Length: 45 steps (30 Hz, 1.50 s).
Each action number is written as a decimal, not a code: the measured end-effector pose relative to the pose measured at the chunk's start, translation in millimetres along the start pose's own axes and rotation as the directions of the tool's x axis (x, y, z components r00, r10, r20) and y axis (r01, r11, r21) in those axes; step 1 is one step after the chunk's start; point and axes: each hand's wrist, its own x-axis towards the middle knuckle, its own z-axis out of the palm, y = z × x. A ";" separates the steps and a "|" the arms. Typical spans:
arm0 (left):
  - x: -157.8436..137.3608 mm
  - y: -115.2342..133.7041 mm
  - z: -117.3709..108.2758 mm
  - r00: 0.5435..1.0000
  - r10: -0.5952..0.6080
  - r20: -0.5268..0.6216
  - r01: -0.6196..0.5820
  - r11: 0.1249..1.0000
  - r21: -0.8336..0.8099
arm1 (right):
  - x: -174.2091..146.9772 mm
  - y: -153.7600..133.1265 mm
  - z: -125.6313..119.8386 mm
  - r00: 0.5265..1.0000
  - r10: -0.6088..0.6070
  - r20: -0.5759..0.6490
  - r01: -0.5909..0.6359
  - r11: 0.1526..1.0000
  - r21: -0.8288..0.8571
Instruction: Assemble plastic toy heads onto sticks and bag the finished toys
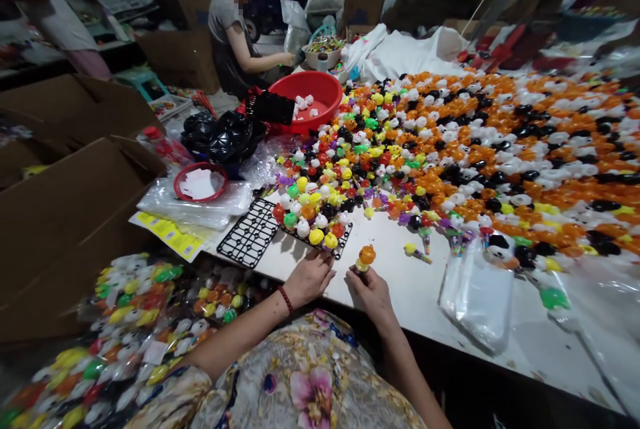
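Orange-headed toy (367, 255) is gripped by right fingers (373, 278), its base hidden; whether left fingers (319, 268) hold anything, I can't tell.

We hold an orange-topped toy (367, 255) in our right hand (373, 292) over the counter (395, 269) — our left hand (309, 279) is at the near edge of a black rack (344, 242) crowded with colourful toys (316, 236), beside a second rack (249, 232).
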 end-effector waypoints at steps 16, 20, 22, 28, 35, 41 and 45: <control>-15.4 -3.6 -6.9 0.999 0.021 -0.036 -0.022 0.999 -0.031 | 21.7 4.3 -44.6 0.963 -0.062 -0.263 0.004 0.976 -0.217; -26.6 -7.8 -10.6 0.998 0.050 -0.041 -0.052 0.997 -0.064 | 22.8 13.0 -50.3 0.904 -0.268 -0.332 0.099 0.888 -0.448; -29.8 -9.4 -10.2 0.998 0.049 -0.026 -0.051 0.996 -0.075 | 23.0 11.3 -47.6 0.852 -0.406 -0.331 0.182 0.822 -0.540; -31.7 -11.6 -4.5 0.999 0.032 0.000 -0.032 0.995 -0.092 | 41.1 -44.1 -22.0 0.714 -0.697 -0.071 0.548 0.619 -0.563; -29.5 -8.4 -7.0 0.999 0.041 -0.025 -0.042 0.998 -0.047 | 80.0 -99.2 14.9 0.716 -0.679 0.162 0.653 0.569 -0.501; -31.4 -8.2 -4.8 1.000 0.021 -0.010 -0.022 0.999 -0.046 | 82.0 -106.2 14.2 0.705 -0.689 0.169 0.686 0.603 -0.407; -31.6 -8.4 -4.1 1.000 0.006 -0.007 -0.006 0.999 -0.036 | 79.1 -104.8 10.2 0.688 -0.704 0.177 0.707 0.595 -0.383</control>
